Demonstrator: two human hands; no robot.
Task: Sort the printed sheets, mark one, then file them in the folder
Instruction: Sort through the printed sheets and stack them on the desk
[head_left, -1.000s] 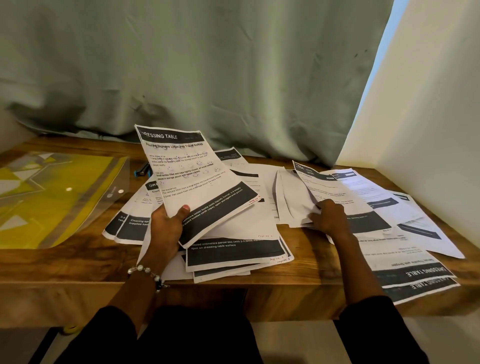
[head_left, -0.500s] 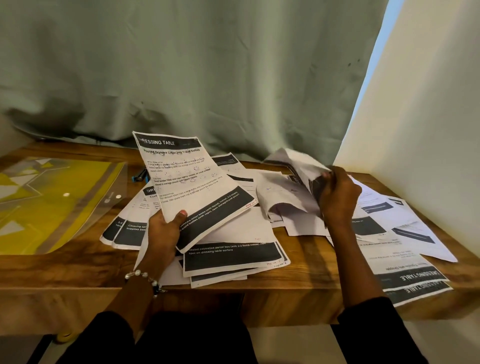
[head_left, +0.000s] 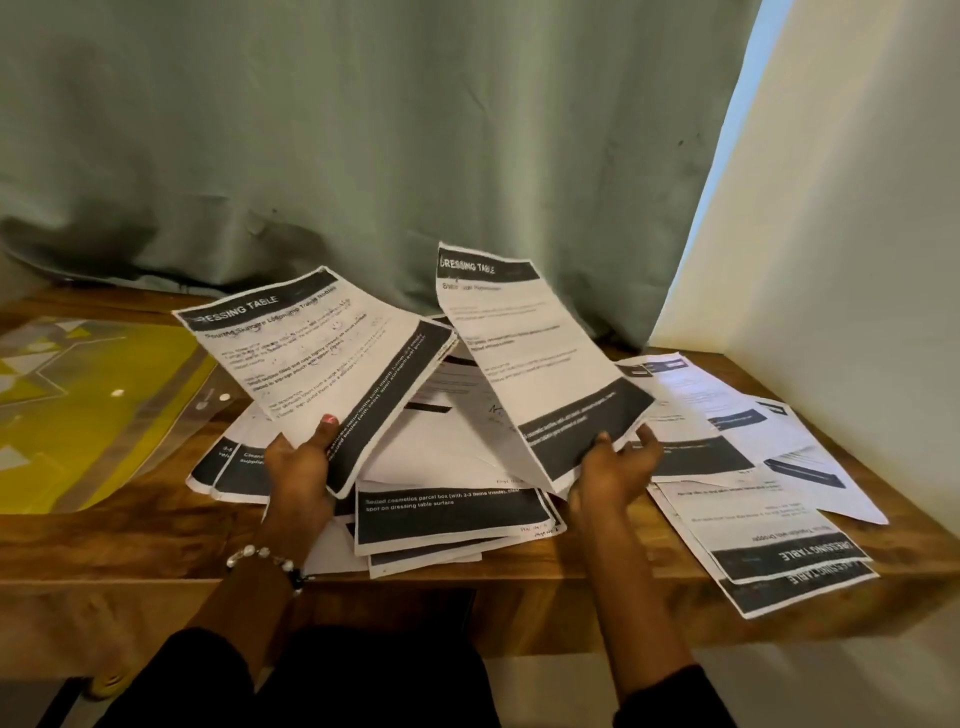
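Observation:
My left hand (head_left: 298, 462) grips the lower edge of a printed sheet (head_left: 317, 358) headed "DRESSING TABLE", held tilted above the table. My right hand (head_left: 613, 470) holds a second printed sheet (head_left: 524, 353) by its bottom dark band, raised upright at the centre. Beneath both lies a loose pile of printed sheets (head_left: 452, 512) with dark bands. More sheets (head_left: 748, 525) spread to the right, some overhanging the table's front edge. A yellow patterned clear folder (head_left: 98, 410) lies flat at the left.
The wooden table (head_left: 124, 540) runs left to right, with its front edge close to me. A grey-green curtain (head_left: 363, 145) hangs behind it. A white wall (head_left: 831, 260) closes the right side. My dark sleeves are at the bottom.
My right hand lifted a sheet from the right-hand pile and turned it face up at the centre. The left hand's sheet has tilted further to the right.

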